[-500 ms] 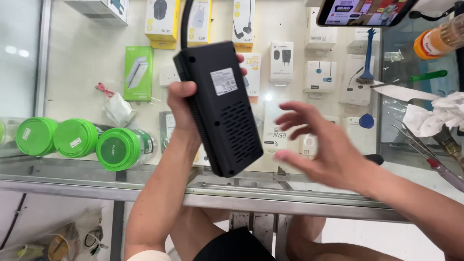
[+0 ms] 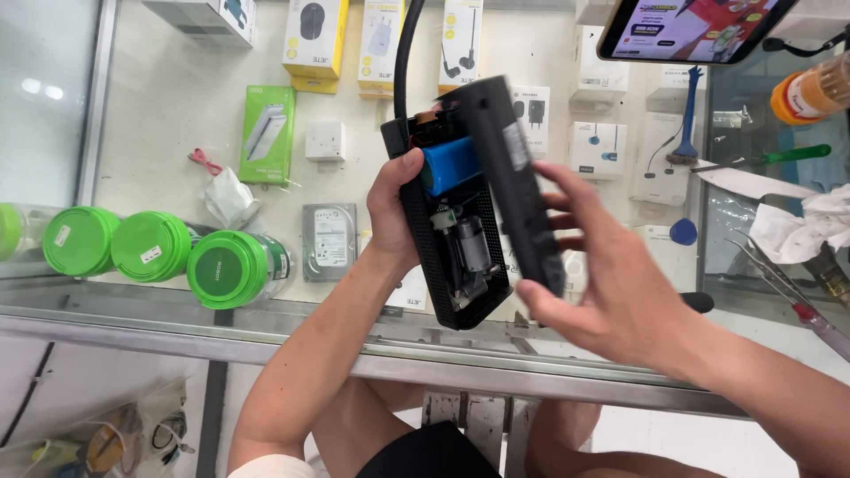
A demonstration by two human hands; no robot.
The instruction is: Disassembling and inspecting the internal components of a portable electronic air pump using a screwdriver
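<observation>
Over the glass desk (image 2: 266,341), your left hand (image 2: 396,212) grips the opened black device (image 2: 456,257); your right hand (image 2: 611,283) pinches its cover (image 2: 522,177), seemingly detached.

A small electronics shop with a repair bench: a glass display counter (image 2: 266,336) holds boxed chargers and earphones (image 2: 460,44), while tweezers (image 2: 779,283), a brush (image 2: 686,124) and a screwdriver (image 2: 770,158) lie alongside.

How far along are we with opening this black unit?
Done: the cover is lifted off, exposing the blue cell and motor. In hand: left hand holds the base; right hand holds the cover beside it. Left: the cell and motor are still seated inside.
</observation>
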